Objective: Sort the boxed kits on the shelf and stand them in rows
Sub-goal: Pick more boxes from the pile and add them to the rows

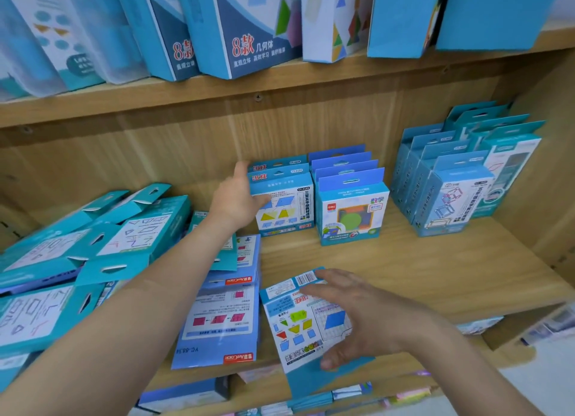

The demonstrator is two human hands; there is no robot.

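My left hand [238, 198] reaches to the back of the wooden shelf [420, 269] and rests against the left side of a short row of upright blue kit boxes [284, 204], thumb on the front box. My right hand [357, 313] lies over a blue kit box [298, 319] lying flat at the shelf's front edge, fingers spread around it. A second upright row [351, 210] stands just right of the first. More upright kits [451, 182] are lined up at the far right.
A loose pile of teal kits [77, 254] lies flat on the left. Light-blue flat kits [221, 316] are stacked under my left forearm. Large boxes [249, 27] stand on the shelf above. Bare wood shows between the rows and the front edge.
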